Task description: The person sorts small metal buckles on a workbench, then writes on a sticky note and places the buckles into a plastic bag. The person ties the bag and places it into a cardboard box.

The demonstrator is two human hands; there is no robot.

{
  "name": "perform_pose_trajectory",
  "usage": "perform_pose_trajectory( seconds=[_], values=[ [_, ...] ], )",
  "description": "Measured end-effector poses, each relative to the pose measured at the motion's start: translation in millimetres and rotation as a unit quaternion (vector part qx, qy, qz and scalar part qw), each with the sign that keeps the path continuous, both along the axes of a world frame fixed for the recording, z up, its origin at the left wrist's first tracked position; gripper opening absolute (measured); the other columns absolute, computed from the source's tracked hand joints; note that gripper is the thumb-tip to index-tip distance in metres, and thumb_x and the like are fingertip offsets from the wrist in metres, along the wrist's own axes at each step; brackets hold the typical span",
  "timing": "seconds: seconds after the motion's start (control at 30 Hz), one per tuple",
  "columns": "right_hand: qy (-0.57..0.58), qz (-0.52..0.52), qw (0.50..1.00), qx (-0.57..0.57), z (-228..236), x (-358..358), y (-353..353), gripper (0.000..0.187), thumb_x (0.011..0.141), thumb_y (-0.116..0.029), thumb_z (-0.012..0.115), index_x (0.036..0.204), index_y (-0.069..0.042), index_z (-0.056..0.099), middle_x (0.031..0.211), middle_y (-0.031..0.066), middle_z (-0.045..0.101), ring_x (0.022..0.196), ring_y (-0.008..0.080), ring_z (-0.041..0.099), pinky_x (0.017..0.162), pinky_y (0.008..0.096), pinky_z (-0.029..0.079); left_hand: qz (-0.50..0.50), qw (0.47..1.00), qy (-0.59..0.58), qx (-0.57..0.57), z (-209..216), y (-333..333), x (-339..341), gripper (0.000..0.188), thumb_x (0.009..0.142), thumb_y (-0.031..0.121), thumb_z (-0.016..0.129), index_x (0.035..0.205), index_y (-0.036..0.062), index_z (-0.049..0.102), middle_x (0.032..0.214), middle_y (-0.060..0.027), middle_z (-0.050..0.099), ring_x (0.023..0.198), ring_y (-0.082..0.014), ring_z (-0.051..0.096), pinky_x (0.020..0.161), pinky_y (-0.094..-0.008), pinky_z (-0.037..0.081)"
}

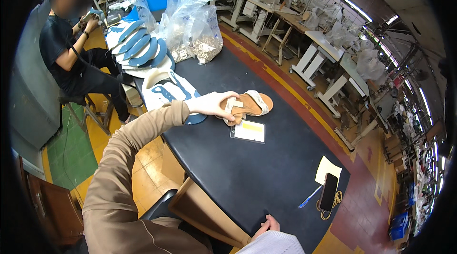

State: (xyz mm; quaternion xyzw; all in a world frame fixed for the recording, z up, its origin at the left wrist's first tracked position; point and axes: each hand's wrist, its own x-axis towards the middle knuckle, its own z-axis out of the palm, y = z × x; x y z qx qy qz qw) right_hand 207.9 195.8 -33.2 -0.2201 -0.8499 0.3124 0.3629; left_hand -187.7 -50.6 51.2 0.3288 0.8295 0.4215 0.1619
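Sandal (247, 106) pinched at its heel end by your left hand (212, 103), resting on the black table (247, 168).
Keep that pinch firm and the sole flat, clear of the laminated card (248, 131) just beside it. Your right hand (267, 226) rests at the table's near edge, fingers loosely curled, holding nothing.

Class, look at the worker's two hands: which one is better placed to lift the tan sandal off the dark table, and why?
Left. The left hand already rests on the tan sandal, fingers over its heel end. The right hand sits at the dark table near edge, well away.
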Motion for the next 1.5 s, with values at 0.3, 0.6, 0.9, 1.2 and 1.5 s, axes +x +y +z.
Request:
perform_pose_trajectory(
  seconds=[0.3, 0.6, 0.9, 1.2, 1.5],
  values=[
    [0.021, 0.045, 0.999, -0.007, 19, -4, -4, 0.017, 0.089, 0.01, 0.059, 0.097, 0.004, 0.073, 0.087, 0.0147, 0.074, 0.064, 0.0239, 0.067, 0.056, 0.0319, 0.052, 0.177, 0.964, -0.009, 0.198, -14, 10, -8, 0.047, 0.086, 0.031, 0.078, 0.125, 0.0122, 0.06, 0.106, -0.0059, 0.067, 0.093, -0.0135, 0.065, 0.077, -0.0316, 0.056],
    [0.009, 0.064, 0.997, -0.046, 11, -2, 3, 0.016, 0.091, 0.009, 0.058, 0.097, 0.006, 0.072, 0.085, 0.0148, 0.074, 0.063, 0.023, 0.068, 0.055, 0.0306, 0.052, 0.224, 0.929, 0.146, 0.256, 40, -68, -48, 0.053, 0.083, 0.03, 0.081, 0.129, 0.0133, 0.06, 0.107, -0.0075, 0.069, 0.095, -0.0162, 0.064, 0.085, -0.0323, 0.053],
    [-0.024, 0.136, 0.988, -0.07, -43, 7, 28, 0.018, 0.103, -0.003, 0.058, 0.118, -0.002, 0.068, 0.094, 0.0097, 0.073, 0.062, 0.0108, 0.056, 0.061, 0.0273, 0.051, 0.085, 0.971, 0.198, -0.1, 44, -143, -87, 0.063, 0.07, 0.016, 0.079, 0.13, 0.0121, 0.06, 0.12, -0.0103, 0.064, 0.114, -0.0232, 0.059, 0.101, -0.0379, 0.047],
    [-0.123, 0.147, 0.973, -0.125, -44, -13, 34, 0.039, 0.098, -0.037, 0.055, 0.121, -0.008, 0.066, 0.095, 0.0078, 0.069, 0.078, 0.0123, 0.06, 0.075, 0.0309, 0.052, 0.348, 0.931, 0.108, -0.032, 36, -131, -208, 0.083, 0.086, 0.058, 0.076, 0.143, 0.0011, 0.056, 0.144, -0.025, 0.057, 0.132, -0.0331, 0.056, 0.11, -0.0429, 0.043],
    [-0.159, 0.142, 0.965, -0.153, -30, -37, 34, 0.033, 0.099, -0.03, 0.056, 0.12, -0.007, 0.067, 0.095, 0.0083, 0.071, 0.076, 0.0121, 0.062, 0.072, 0.0299, 0.053, 0.462, 0.836, 0.171, 0.243, 38, -94, -282, 0.046, 0.097, 0.03, 0.068, 0.13, -0.0012, 0.064, 0.126, -0.0173, 0.07, 0.125, -0.0268, 0.062, 0.103, -0.0406, 0.048]
  ],
)
